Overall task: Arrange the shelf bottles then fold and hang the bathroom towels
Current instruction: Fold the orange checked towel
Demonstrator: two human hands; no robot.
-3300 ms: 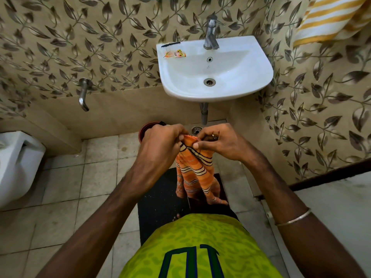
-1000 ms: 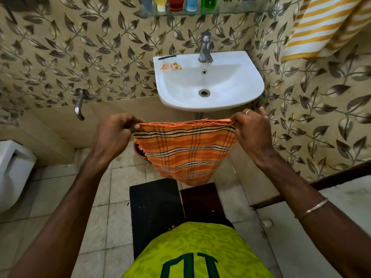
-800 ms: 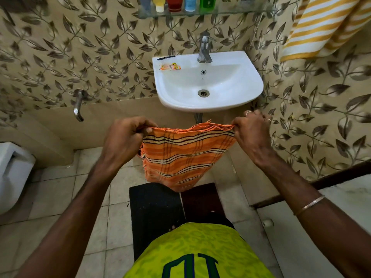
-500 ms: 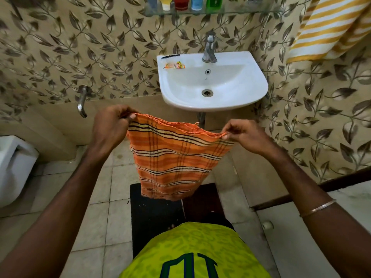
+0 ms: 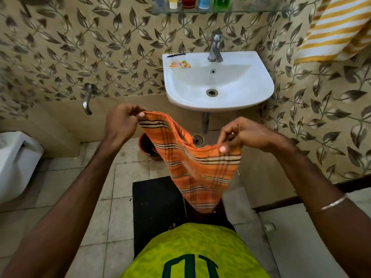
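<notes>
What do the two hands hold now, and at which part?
The orange striped towel: left hand and right hand each pinch its top edge.

left grip (image 5: 122, 122) pinching, raised; right grip (image 5: 239, 137) pinching, lower

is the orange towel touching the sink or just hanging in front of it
Apart. The head view shows the orange towel held up by the left hand and right hand, with bare wall between its top edge and the sink rim.
</notes>
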